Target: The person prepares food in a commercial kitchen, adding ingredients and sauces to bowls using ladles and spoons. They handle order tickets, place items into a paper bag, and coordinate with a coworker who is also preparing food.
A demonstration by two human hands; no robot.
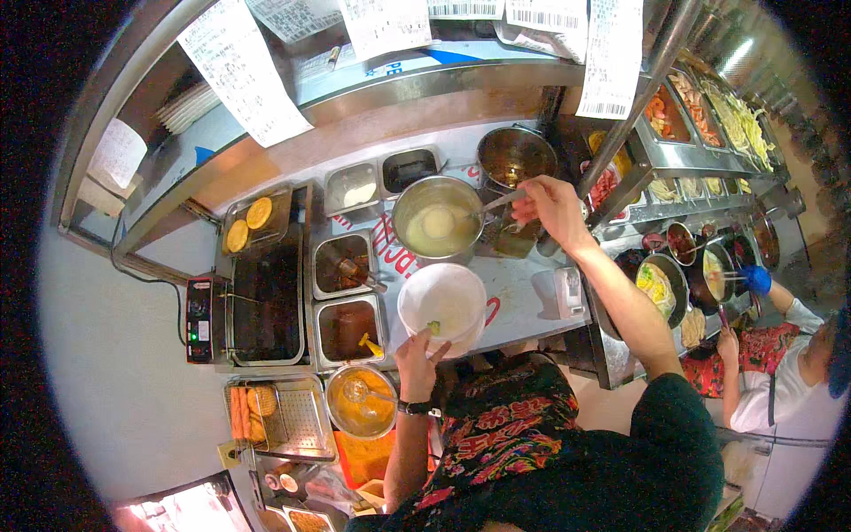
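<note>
Before me on the counter stands a round metal pot (465, 233) of pale liquid with a ladle (440, 221) in it. My right hand (545, 206) grips the ladle's handle above the pot's right side. Nearer to me is a white bowl (442, 296), and my left hand (417, 359) holds its lower left rim, with the fingers at the edge. A small green piece of food (433, 327) lies at the bowl's near side, close to my left fingertips. Whether the bowl rests on the counter cannot be told.
A dark pot (517, 158) stands behind. Sauce pans (349, 332), a deep fryer (269, 299) and an orange-filled bowl (361, 402) lie left. Paper slips (246, 80) hang overhead. At right, a co-worker's blue-gloved hand (756, 279) is over pans by a rack of ingredients (731, 159).
</note>
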